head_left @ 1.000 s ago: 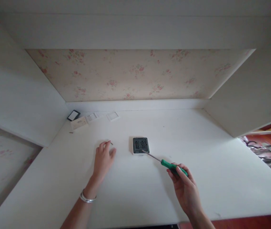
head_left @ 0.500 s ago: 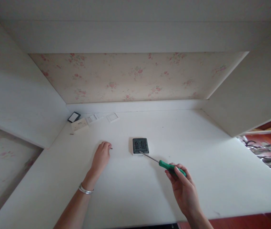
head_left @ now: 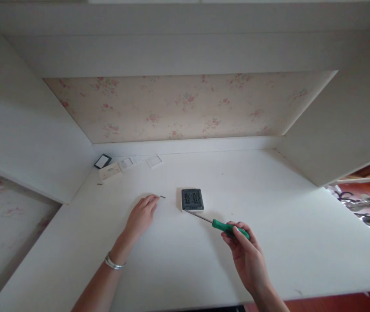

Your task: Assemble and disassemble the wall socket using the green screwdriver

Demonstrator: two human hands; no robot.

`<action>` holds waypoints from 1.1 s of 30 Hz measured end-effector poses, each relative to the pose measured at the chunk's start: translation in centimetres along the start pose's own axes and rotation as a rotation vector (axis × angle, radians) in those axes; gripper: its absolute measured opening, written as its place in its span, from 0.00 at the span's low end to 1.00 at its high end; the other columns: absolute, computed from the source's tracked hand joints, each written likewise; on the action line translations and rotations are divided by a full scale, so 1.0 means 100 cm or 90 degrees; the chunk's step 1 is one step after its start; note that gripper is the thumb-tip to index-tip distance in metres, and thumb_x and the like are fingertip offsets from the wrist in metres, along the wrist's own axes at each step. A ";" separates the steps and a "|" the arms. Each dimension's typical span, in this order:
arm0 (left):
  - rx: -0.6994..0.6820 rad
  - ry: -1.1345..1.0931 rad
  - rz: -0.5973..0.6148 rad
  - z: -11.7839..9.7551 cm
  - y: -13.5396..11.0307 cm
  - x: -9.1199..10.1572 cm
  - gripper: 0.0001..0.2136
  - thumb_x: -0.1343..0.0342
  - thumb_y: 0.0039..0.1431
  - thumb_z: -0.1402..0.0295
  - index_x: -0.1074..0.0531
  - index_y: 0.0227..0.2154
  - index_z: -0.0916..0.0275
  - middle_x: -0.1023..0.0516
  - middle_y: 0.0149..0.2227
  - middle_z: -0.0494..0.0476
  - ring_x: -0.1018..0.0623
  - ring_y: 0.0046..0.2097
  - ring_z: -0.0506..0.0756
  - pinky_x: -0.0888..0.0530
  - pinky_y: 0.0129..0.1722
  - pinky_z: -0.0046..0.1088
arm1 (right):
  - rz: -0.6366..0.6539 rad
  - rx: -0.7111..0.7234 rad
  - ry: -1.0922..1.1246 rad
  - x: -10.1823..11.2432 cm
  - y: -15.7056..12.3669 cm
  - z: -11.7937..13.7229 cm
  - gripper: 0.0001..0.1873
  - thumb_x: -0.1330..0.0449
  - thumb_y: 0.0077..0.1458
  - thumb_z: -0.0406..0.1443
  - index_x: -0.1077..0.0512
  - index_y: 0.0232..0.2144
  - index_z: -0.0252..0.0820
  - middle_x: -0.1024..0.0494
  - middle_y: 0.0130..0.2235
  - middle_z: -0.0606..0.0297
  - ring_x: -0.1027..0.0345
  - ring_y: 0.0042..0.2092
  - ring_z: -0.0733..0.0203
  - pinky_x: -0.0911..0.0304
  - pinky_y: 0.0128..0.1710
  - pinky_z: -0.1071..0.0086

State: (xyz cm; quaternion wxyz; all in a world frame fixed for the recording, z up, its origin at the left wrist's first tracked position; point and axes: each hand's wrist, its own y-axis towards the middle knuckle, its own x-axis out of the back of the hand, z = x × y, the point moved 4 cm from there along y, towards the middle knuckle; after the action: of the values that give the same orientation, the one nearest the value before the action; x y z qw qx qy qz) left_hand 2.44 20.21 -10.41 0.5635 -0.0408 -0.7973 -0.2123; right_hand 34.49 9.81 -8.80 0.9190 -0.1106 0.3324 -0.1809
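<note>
A square wall socket (head_left: 192, 199) with a dark grey face and a white rim lies flat on the white surface. My right hand (head_left: 246, 251), to its lower right, is closed around the green handle of a screwdriver (head_left: 225, 226). The metal shaft slants up to the left, and its tip is at the socket's near left corner; I cannot tell whether it touches. Left of the socket, my left hand (head_left: 141, 216) has its fingertips pinched together at a thin, dark screw (head_left: 162, 197), which points towards the socket.
Toward the back left lie a dark-framed square piece (head_left: 103, 161), a cream plate (head_left: 109, 171), a white frame with an opening (head_left: 128, 163) and a thin square frame (head_left: 154, 161). Another small screw (head_left: 99, 184) lies near them. White panels (head_left: 334, 112) flank the surface.
My left hand has moved right with the screw, closer to the socket. The screwdriver tip has shifted left along the socket's near edge to its corner.
</note>
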 end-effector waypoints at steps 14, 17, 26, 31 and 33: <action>0.020 -0.077 0.012 -0.017 0.047 -0.015 0.08 0.52 0.62 0.71 0.28 0.33 0.61 0.27 0.36 0.57 0.28 0.41 0.55 0.30 0.44 0.32 | -0.004 0.020 -0.019 0.002 -0.005 0.008 0.11 0.32 0.45 0.37 0.30 0.32 0.46 0.26 0.39 0.70 0.29 0.38 0.63 0.30 0.39 0.71; 0.012 -0.128 0.000 -0.033 0.036 -0.016 0.08 0.55 0.63 0.71 0.30 0.35 0.61 0.27 0.36 0.56 0.27 0.40 0.53 0.30 0.43 0.31 | 0.010 0.043 -0.032 -0.004 -0.010 0.012 0.11 0.33 0.46 0.37 0.30 0.33 0.46 0.27 0.40 0.69 0.29 0.39 0.62 0.30 0.39 0.69; 0.087 -0.515 -0.037 -0.089 0.006 -0.005 0.09 0.54 0.64 0.65 0.30 0.37 0.61 0.25 0.36 0.54 0.26 0.39 0.51 0.30 0.41 0.27 | 0.042 0.125 -0.119 -0.021 -0.015 0.031 0.11 0.33 0.45 0.36 0.30 0.32 0.44 0.27 0.40 0.64 0.28 0.35 0.60 0.30 0.34 0.64; 0.070 -0.525 -0.042 -0.096 0.007 -0.001 0.08 0.53 0.64 0.65 0.31 0.36 0.61 0.26 0.36 0.56 0.27 0.39 0.52 0.30 0.40 0.28 | 0.032 0.154 -0.141 -0.018 -0.017 0.036 0.12 0.33 0.45 0.36 0.30 0.33 0.44 0.26 0.40 0.64 0.28 0.32 0.60 0.30 0.33 0.63; 0.060 -0.521 -0.045 -0.096 0.006 -0.002 0.08 0.53 0.64 0.65 0.31 0.36 0.60 0.26 0.37 0.56 0.27 0.39 0.52 0.30 0.41 0.28 | 0.031 0.160 -0.152 -0.017 -0.017 0.038 0.11 0.33 0.46 0.36 0.30 0.33 0.44 0.27 0.40 0.64 0.28 0.33 0.60 0.30 0.33 0.63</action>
State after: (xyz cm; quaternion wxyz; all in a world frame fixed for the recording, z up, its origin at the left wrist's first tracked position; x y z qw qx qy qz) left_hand 11.18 17.11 -7.79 0.1934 -0.0683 -0.9654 -0.1609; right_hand 35.30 9.24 -4.43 0.9628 -0.0077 0.1981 -0.1839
